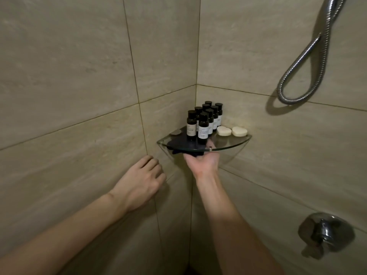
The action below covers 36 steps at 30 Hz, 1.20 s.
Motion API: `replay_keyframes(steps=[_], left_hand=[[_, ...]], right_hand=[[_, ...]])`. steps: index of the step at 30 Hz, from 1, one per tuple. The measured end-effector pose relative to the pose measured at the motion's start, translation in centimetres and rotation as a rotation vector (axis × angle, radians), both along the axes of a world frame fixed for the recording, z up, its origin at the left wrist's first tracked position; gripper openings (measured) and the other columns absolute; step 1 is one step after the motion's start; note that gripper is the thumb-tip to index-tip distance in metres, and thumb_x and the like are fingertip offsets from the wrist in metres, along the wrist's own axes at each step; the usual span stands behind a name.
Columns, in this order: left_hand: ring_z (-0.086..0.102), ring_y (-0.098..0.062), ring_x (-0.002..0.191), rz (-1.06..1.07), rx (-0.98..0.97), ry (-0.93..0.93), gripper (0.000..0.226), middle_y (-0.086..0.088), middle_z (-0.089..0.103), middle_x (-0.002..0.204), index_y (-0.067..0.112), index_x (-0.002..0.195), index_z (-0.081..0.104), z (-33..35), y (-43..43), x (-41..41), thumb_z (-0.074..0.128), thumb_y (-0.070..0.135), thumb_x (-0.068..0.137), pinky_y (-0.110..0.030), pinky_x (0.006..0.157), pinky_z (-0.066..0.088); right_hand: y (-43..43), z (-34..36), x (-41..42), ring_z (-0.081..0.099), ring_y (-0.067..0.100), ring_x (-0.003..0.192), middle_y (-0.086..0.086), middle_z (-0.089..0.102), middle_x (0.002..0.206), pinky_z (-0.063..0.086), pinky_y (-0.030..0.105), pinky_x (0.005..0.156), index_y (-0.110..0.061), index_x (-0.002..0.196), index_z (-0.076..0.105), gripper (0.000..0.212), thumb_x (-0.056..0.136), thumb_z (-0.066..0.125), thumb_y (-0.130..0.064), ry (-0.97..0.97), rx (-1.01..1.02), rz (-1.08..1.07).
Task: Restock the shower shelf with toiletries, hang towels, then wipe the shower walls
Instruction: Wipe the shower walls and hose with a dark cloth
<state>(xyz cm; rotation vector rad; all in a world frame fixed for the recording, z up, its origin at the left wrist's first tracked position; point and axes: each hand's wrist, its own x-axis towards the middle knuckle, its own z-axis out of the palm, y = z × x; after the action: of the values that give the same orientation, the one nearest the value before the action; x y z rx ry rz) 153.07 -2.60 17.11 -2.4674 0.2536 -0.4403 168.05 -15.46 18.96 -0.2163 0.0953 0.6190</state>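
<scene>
The right hand [202,160], palm up, grips a dark cloth [178,144] under the clear glass corner shelf [238,142]. Small black labelled bottles [203,126] stand on it, with white soap bars [231,131] at their three o'clock. At eight o'clock, the left hand [139,183] rests on the beige tiled wall [79,135], fingers relaxed.

I count eight dark bottles [203,128] and two pale soap bars [224,131] on the one glass corner shelf [228,140]. Beyond that I see one dark cloth [193,153], one shower hose [286,101] and one tap control [325,233]. There are two hands in my feed, the left hand [139,181] and the right hand [204,160].
</scene>
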Motion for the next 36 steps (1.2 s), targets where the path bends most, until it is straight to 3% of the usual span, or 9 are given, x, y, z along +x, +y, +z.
replay_keyframes(steps=[2, 6, 10, 12, 16, 18, 21, 30, 36], left_hand=[[0.063, -0.033, 0.102, 0.05, -0.103, 0.03, 0.028, -0.011, 0.07, 0.102, 0.016, 0.097, 0.067, -0.1, -0.4, -0.1, 0.046, 0.03, 0.085, -0.047, 0.097, 0.049], [0.062, -0.03, 0.084, 0.087, -0.105, 0.098, 0.02, -0.008, 0.068, 0.088, 0.017, 0.093, 0.064, -0.3, -1.8, 0.6, 0.065, 0.032, 0.08, -0.041, 0.078, 0.05], [0.066, -0.026, 0.083, 0.11, -0.269, 0.052, 0.017, -0.004, 0.071, 0.088, 0.02, 0.092, 0.065, -1.3, -3.4, 1.9, 0.059, 0.034, 0.085, -0.037, 0.074, 0.05], [0.067, -0.021, 0.097, 0.208, -0.7, -0.002, 0.026, 0.001, 0.072, 0.106, 0.024, 0.113, 0.065, -1.7, -4.0, 3.0, 0.046, 0.032, 0.098, -0.036, 0.084, 0.052], [0.069, -0.019, 0.103, 0.147, -2.323, -0.146, 0.033, -0.012, 0.073, 0.118, 0.013, 0.115, 0.066, 0.7, -5.8, 4.7, 0.035, 0.02, 0.105, -0.034, 0.091, 0.054], [0.071, -0.023, 0.105, 0.028, -2.681, -0.281, 0.044, -0.012, 0.075, 0.113, 0.012, 0.114, 0.066, 1.4, -5.9, 5.0, 0.028, 0.033, 0.105, -0.038, 0.093, 0.055], [0.073, -0.018, 0.099, 0.045, -2.642, -0.387, 0.049, -0.004, 0.077, 0.108, 0.015, 0.118, 0.065, 1.6, -6.4, 5.6, 0.03, 0.047, 0.106, -0.036, 0.088, 0.057], [0.066, -0.008, 0.073, 0.097, -2.327, -0.803, 0.035, -0.004, 0.075, 0.098, 0.011, 0.108, 0.063, 0.1, -7.8, 8.4, 0.039, 0.036, 0.108, -0.022, 0.064, 0.056], [0.065, -0.01, 0.073, 0.158, -2.27, -0.828, 0.034, 0.001, 0.075, 0.09, 0.013, 0.104, 0.07, -0.6, -7.1, 8.6, 0.045, 0.036, 0.106, -0.025, 0.065, 0.054]], right_hand=[[-1.4, 0.2, -1.2, 0.061, 0.041, 0.114, 0.024, 0.066, 0.123, 0.046, 0.06, 0.094, -0.008, 0.125, 0.064, 0.038, 0.102, 0.036, -0.02, 0.03, -0.007, -0.014], [-5.5, 0.0, -2.9, 0.057, 0.043, 0.123, 0.026, 0.063, 0.128, 0.04, 0.058, 0.109, -0.002, 0.138, 0.052, 0.045, 0.105, 0.038, -0.03, 0.044, -0.036, -0.079], [-10.6, 1.1, -2.5, 0.057, 0.048, 0.115, 0.032, 0.059, 0.124, 0.045, 0.059, 0.094, 0.004, 0.142, 0.041, 0.069, 0.103, 0.036, -0.053, 0.037, -0.068, -0.148], [-12.4, 1.6, -1.7, 0.055, 0.046, 0.12, 0.032, 0.056, 0.13, 0.045, 0.054, 0.102, 0.005, 0.146, 0.035, 0.08, 0.1, 0.035, -0.061, 0.007, -0.081, -0.17], [-14.0, 2.9, 0.0, 0.056, 0.041, 0.125, 0.031, 0.053, 0.137, 0.043, 0.047, 0.108, 0.004, 0.149, 0.033, 0.09, 0.096, 0.036, -0.068, -0.023, -0.138, -0.193], [-13.8, 3.1, 1.1, 0.055, 0.042, 0.126, 0.032, 0.052, 0.138, 0.041, 0.05, 0.11, 0.004, 0.149, 0.033, 0.094, 0.094, 0.035, -0.072, -0.023, -0.161, -0.178], [-13.0, 2.9, 2.2, 0.053, 0.05, 0.126, 0.035, 0.05, 0.139, 0.038, 0.059, 0.111, 0.003, 0.15, 0.033, 0.104, 0.087, 0.039, -0.079, -0.054, -0.159, -0.11], [-8.9, 0.5, 4.3, 0.048, 0.052, 0.128, 0.033, 0.052, 0.139, 0.035, 0.064, 0.109, 0.0, 0.147, 0.042, 0.104, 0.086, 0.034, -0.084, 0.028, -0.066, 0.009], [-6.8, -2.3, 3.6, 0.049, 0.05, 0.131, 0.029, 0.056, 0.138, 0.036, 0.064, 0.109, -0.006, 0.144, 0.047, 0.07, 0.101, 0.035, -0.059, 0.169, 0.145, 0.088]])
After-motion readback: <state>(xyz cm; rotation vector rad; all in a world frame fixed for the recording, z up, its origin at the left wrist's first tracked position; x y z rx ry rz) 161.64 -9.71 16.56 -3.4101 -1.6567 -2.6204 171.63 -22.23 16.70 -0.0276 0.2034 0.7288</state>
